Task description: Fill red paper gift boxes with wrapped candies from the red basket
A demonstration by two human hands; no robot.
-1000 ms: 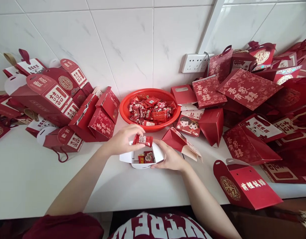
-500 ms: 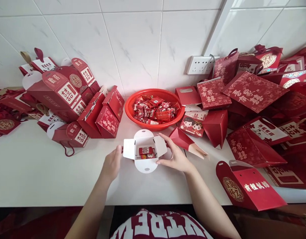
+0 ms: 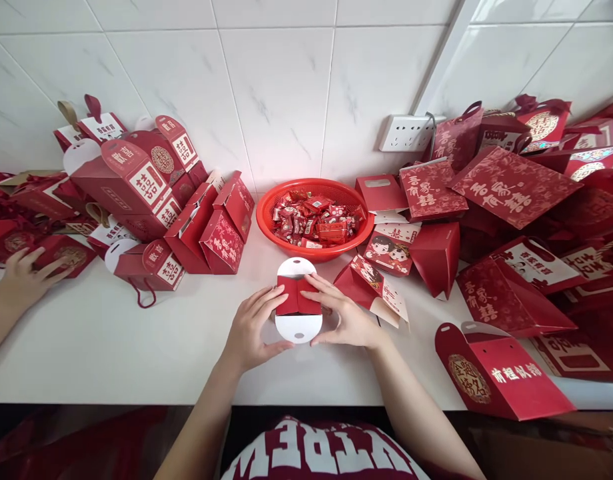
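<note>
A small candy box (image 3: pixel 300 299) stands in front of me on the white table. Its two red side flaps are folded inward over the opening, while the rounded white flaps stick out at the far and near ends. My left hand (image 3: pixel 254 327) grips the box's left side, fingertips pressing on the left red flap. On the opposite side, my right hand (image 3: pixel 344 313) is closed round the box with its fingers on the right flap. Whatever lies inside is hidden by the flaps. Just beyond the box sits a red plastic basket (image 3: pixel 264 230) of wrapped candies (image 3: pixel 319 217).
Another person's hand (image 3: pixel 24 280) rests by a red box (image 3: pixel 66 257) at the far left. Red gift boxes (image 3: pixel 131 177) are stacked left of the basket, and more boxes (image 3: pixel 516 187) crowd the right. A power strip (image 3: pixel 406 133) is on the tiled wall.
The white-lined side flaps have been folded inward, covering the candies inside the box. My left hand has moved right onto the box. Another person's hand has appeared at the far left.
</note>
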